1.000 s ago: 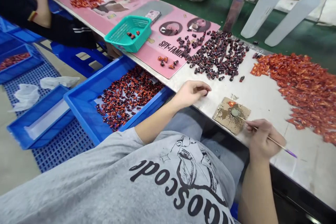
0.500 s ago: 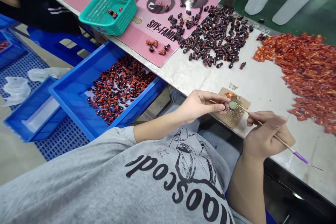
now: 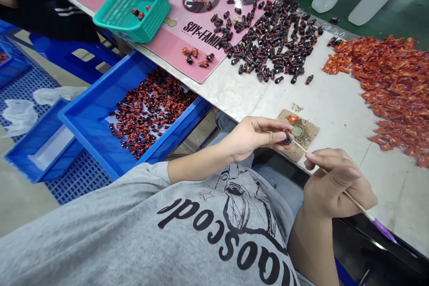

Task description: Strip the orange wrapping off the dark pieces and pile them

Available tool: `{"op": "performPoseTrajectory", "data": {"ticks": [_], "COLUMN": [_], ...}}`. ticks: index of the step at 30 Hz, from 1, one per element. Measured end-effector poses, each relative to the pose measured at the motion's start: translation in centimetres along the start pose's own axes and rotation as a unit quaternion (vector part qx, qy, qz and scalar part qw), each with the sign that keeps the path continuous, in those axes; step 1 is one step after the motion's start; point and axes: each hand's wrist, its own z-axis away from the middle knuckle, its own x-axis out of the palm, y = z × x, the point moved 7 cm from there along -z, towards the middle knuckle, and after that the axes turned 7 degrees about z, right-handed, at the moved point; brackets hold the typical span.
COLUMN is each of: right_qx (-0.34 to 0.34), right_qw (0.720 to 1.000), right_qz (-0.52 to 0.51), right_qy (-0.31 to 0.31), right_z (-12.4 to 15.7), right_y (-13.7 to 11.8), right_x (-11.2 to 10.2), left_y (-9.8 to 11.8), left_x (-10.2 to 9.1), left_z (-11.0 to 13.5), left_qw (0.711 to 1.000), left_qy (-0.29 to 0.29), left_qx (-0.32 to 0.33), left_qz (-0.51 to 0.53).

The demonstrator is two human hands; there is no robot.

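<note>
My left hand (image 3: 254, 136) pinches a small dark piece (image 3: 287, 136) between thumb and fingertips at the table's near edge. My right hand (image 3: 337, 183) is closed round a thin wooden stick (image 3: 351, 200) with a purple end, its tip touching the dark piece. Just beyond lies a brown cardboard square (image 3: 306, 136) with a small round glue cap (image 3: 297, 131) on it. A heap of dark pieces (image 3: 271, 49) lies farther back, and a pile of orange wrappers (image 3: 392, 89) spreads to the right.
A blue bin (image 3: 100, 103) with orange-and-dark pieces stands left of the table, a smaller blue bin (image 3: 40, 152) beside it. A teal basket (image 3: 134, 9) sits on a pink printed mat (image 3: 174, 40). Another person's dark sleeve (image 3: 43, 13) is at far left.
My left hand came from the table edge to the cardboard square and now holds the dark piece up. The stick's tip has left the glue cap and met the piece.
</note>
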Motion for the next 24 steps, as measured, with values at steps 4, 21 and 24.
{"op": "performPoseTrajectory", "data": {"ticks": [4, 21, 24], "right_qx": [-0.022, 0.004, -0.001], "right_qw": [0.999, 0.999, 0.998], "right_qz": [-0.012, -0.054, -0.058], "right_qy": [-0.030, 0.006, 0.010], "right_z": [-0.03, -0.09, -0.05], "right_y": [-0.21, -0.04, -0.37], "right_x": [0.43, -0.15, -0.32], "left_y": [0.23, 0.43, 0.50], "left_x": [0.12, 0.85, 0.78], "left_z": [0.17, 0.79, 0.91], "left_qw": [1.000, 0.999, 0.999], "left_qy": [0.006, -0.030, -0.029], "left_qx": [0.006, 0.015, 0.020], "left_qz": [-0.003, -0.029, -0.033]}}
